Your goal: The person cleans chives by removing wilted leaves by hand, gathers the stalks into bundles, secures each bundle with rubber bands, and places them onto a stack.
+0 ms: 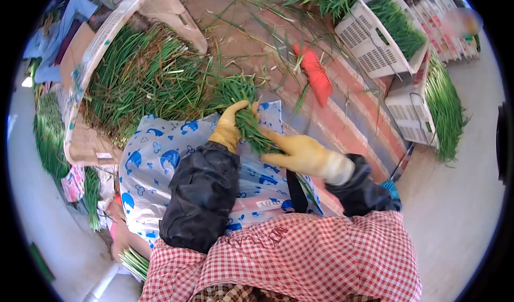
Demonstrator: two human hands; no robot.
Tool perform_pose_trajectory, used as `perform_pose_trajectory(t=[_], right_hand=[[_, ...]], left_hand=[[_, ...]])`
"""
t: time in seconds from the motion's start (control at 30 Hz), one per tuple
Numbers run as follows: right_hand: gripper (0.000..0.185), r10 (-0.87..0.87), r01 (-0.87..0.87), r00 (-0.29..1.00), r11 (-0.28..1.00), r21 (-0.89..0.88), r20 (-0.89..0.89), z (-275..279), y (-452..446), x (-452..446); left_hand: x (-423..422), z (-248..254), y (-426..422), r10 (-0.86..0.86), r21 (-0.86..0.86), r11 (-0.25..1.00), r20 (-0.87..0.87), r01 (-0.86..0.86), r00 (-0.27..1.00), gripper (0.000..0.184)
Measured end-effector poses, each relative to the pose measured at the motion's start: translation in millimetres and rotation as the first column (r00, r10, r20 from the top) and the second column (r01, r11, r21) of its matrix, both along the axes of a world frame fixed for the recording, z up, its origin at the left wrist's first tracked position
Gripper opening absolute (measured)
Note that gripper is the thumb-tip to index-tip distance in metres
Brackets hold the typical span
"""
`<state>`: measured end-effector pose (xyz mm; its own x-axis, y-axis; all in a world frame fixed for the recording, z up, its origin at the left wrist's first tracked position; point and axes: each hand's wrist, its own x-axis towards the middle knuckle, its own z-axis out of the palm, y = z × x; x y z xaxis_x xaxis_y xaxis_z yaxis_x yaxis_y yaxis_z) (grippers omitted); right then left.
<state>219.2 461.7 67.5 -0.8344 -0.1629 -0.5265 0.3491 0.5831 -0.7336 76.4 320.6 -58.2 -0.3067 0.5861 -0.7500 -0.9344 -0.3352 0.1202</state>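
Note:
A bunch of green chives [249,124] lies across the front of my lap, its leafy top pointing away from me. My left hand [230,125], in a yellow glove, is closed around the middle of the bunch. My right hand [302,153], gloved too, is at the lower end of the bunch, with thumb and fingers spread apart on either side of it. Beneath both arms a white plastic sheet with blue prints [152,154] covers my lap. Just beyond my left hand is a large heap of loose chives [150,77].
A pale basket [80,136] lies tipped around the heap. Loose stalks and a red bundle [316,76] rest on the striped mat [348,125]. At right stand white crates [369,47] of chives. More chives [48,130] lie at left, near a person's blue clothing [72,15].

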Motion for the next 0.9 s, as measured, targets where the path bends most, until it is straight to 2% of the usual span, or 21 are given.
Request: perform_pose_trajectory(t=[0.07, 0.1, 0.13, 0.17, 0.23, 0.27, 0.3, 0.33, 0.4, 0.43, 0.47, 0.5, 0.53, 0.6, 0.63, 0.7, 0.73, 0.77, 0.8, 0.83, 0.9], right_hand=[[0.074, -0.165, 0.207, 0.977, 0.888, -0.411, 0.136, -12.5, 55.5, 31.2], [0.077, -0.323, 0.438, 0.899, 0.700, -0.564, 0.297, -40.4, 87.8, 46.7], [0.080, -0.419, 0.627, 0.776, 0.439, -0.643, 0.470, -72.9, 104.2, 57.3], [0.080, -0.426, 0.630, 0.774, 0.435, -0.644, 0.469, -115.3, 107.0, 64.8], [0.091, -0.528, 0.841, 0.529, 0.227, -0.490, 0.664, -184.2, 111.4, 73.5], [0.097, -0.428, 0.729, 0.654, 0.137, -0.671, 0.624, -183.2, 87.3, 55.3], [0.096, -0.348, 0.722, 0.644, -0.021, -0.692, 0.682, -166.6, 58.0, 33.5], [0.096, -0.262, 0.700, 0.646, -0.173, -0.693, 0.717, -153.0, 32.9, 7.6], [0.092, -0.165, 0.590, 0.733, -0.328, -0.738, 0.660, -151.8, 1.4, -45.5], [0.092, -0.161, 0.577, 0.748, -0.324, -0.750, 0.644, -154.1, -3.8, -70.4], [0.090, -0.326, 0.515, 0.666, -0.451, -0.729, 0.672, -159.8, -7.0, -95.6], [0.089, -0.386, 0.477, 0.616, -0.511, -0.715, 0.687, -159.2, -4.4, -110.7], [0.088, -0.443, 0.430, 0.563, -0.565, -0.705, 0.698, -158.4, -1.8, -125.8], [0.084, -0.672, 0.210, 0.472, -0.543, -0.813, 0.571, -146.5, 8.2, -140.0], [0.084, -0.653, 0.217, 0.490, -0.551, -0.806, 0.578, -129.9, 10.8, -143.0], [0.046, -0.588, 0.328, 0.536, -0.516, -0.791, 0.606, -95.7, 20.6, -145.8], [0.046, -0.570, 0.344, 0.546, -0.517, -0.784, 0.615, -118.7, 25.6, -155.5], [0.035, -0.354, 0.258, 0.777, -0.575, -0.776, 0.520, -157.9, 31.6, -173.2], [0.027, -0.120, 0.192, 0.930, -0.650, -0.735, 0.349, -181.3, 36.4, -185.6], [0.027, -0.098, 0.209, 0.930, -0.652, -0.729, 0.355, -184.1, 40.4, -190.4], [0.024, -0.201, 0.186, 0.928, -0.482, -0.856, 0.315, -179.6, 52.9, -188.2]], left_hand=[[-7.8, -4.1, -1.7, 0.012, 0.033, 0.999, 0.089, -0.015, 0.996, 0.026], [-12.7, -5.8, -4.6, 0.037, 0.071, 0.996, 0.180, -0.051, 0.983, 0.025], [-19.6, -4.0, -7.1, 0.003, 0.195, 0.979, 0.257, -0.055, 0.966, 0.025], [-22.4, 4.7, -4.0, -0.005, 0.195, 0.980, 0.256, -0.047, 0.967, 0.025], [-29.2, 42.3, 0.6, -0.122, 0.077, 0.990, 0.025, 0.119, 0.992, 0.026], [-24.4, 76.2, 5.6, -0.191, -0.014, 0.982, -0.090, 0.191, 0.977, 0.023], [-23.0, 99.9, 1.8, -0.190, -0.026, 0.982, -0.093, 0.189, 0.977, 0.023], [-23.4, 120.9, -0.6, -0.340, -0.109, 0.939, -0.153, 0.326, 0.928, 0.023], [-17.6, 156.1, -8.8, -0.546, -0.288, 0.830, -0.245, 0.478, 0.801, 0.024], [-10.4, 171.1, -19.5, -0.604, -0.377, 0.784, -0.278, 0.493, 0.747, 0.026], [-3.9, 187.4, -31.7, -0.643, -0.428, 0.743, -0.242, 0.515, 0.726, 0.026], [0.2, 208.5, -46.9, -0.764, -0.508, 0.624, -0.235, 0.594, 0.601, 0.025], [3.8, 227.5, -63.2, -0.863, -0.585, 0.487, -0.208, 0.648, 0.461, 0.025], [17.3, 251.0, -92.9, -0.866, -0.637, 0.463, -0.180, 0.616, 0.466, 0.018], [17.3, 250.8, -120.1, -0.905, -0.657, 0.359, -0.071, 0.663, 0.419, 0.030], [38.3, 258.7, -156.3, -0.798, -0.702, 0.469, -0.075, 0.536, 0.599, 0.038], [46.3, 258.4, -173.5, -0.785, -0.704, 0.473, -0.063, 0.530, 0.617, 0.038], [53.1, 253.7, -190.6, -0.780, -0.723, 0.468, -0.067, 0.508, 0.623, 0.035], [60.1, 248.4, -207.0, -0.774, -0.740, 0.463, -0.071, 0.487, 0.629, 0.032], [66.3, 243.2, -223.8, -0.762, -0.741, 0.467, -0.061, 0.482, 0.645, 0.032], [76.6, 229.1, -252.0, -0.707, -0.715, 0.525, -0.064, 0.461, 0.705, 0.027]])
